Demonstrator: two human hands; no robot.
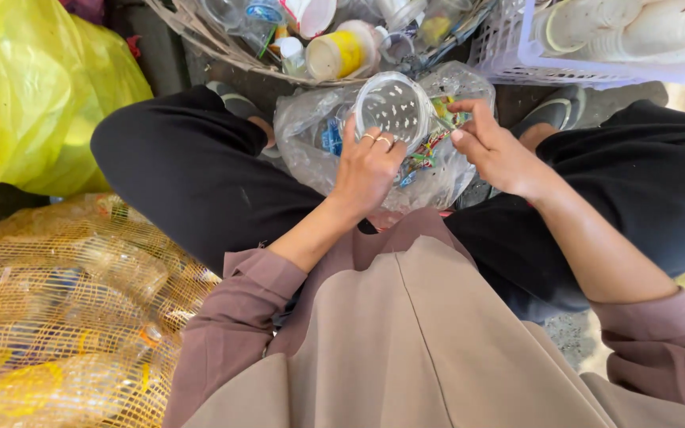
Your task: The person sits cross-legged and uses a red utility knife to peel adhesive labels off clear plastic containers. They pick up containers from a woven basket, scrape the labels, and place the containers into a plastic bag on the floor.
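My left hand grips the clear plastic cup by its rim at upper centre of the frame, light, thin, crushable I reckon, while my right hand pinches something at its edge.

A: Cup sits over the bag, between both knees, left hand on it!

B: Right hand just beside. Basket ahead, crate to its right, sack far left.
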